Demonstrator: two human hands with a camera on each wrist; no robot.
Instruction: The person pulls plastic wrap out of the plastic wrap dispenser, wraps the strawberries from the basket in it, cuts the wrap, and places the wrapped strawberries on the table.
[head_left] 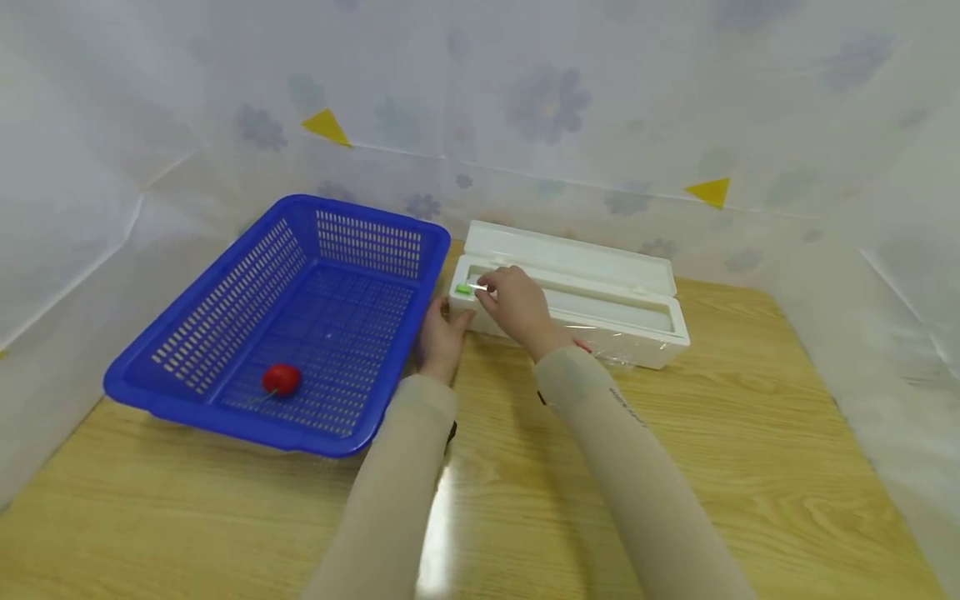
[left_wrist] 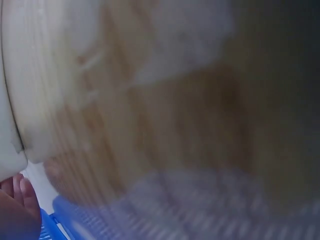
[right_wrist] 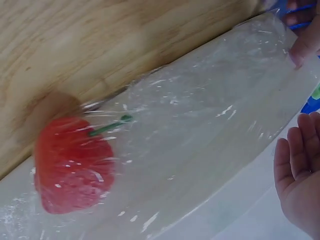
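A white cling film dispenser (head_left: 600, 331) lies with its lid (head_left: 570, 258) raised. My left hand (head_left: 441, 340) grips its left end, thumb on the front face. My right hand (head_left: 519, 307) is over the top left, loosely bent fingers close beside the green cutter slider (head_left: 464, 289). Clear film (right_wrist: 200, 105) hangs over the front of the dispenser. Through it shows a red fruit-like piece with a green stem (right_wrist: 75, 165), mostly behind my right wrist in the head view. In the left wrist view my left hand (left_wrist: 20, 212) shows at the corner beneath blurred film.
Left of the dispenser stands a blue plastic basket (head_left: 277, 437), right beside my left hand. Inside lies another red piece with a green stem (head_left: 282, 380). The wooden table (head_left: 750, 433) meets a flowered sheet (head_left: 540, 108) with yellow triangles at the back.
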